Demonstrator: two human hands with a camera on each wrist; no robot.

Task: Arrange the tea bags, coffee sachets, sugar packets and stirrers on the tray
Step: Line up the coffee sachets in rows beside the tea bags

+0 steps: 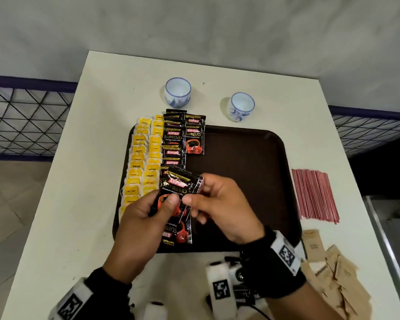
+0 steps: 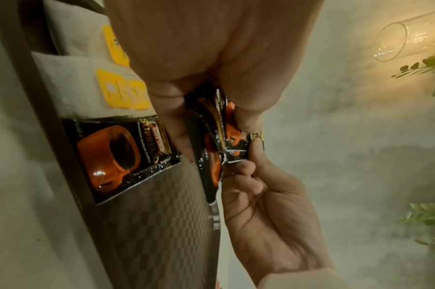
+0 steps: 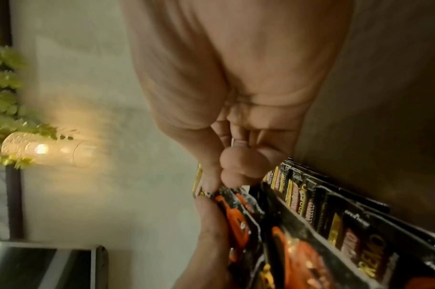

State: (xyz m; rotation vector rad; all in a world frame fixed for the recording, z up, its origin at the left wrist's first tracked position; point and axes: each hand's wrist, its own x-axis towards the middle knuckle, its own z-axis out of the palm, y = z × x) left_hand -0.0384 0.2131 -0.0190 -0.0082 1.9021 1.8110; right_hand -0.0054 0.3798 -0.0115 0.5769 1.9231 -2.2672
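A white bench (image 1: 79, 204) carries a brown tray (image 1: 252, 169) at its middle. Two cups (image 1: 178, 92) stand toward the far edge. Red stirrers (image 1: 314, 195) lie by the right edge, and brown sugar packets (image 1: 333, 273) are heaped at the near right corner.

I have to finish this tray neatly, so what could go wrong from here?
1. Both hands, left and right, pinch one fanned bunch of coffee sachets; one could slip out.
2. Laying them down may nudge the overlapping coffee column or tea bags.
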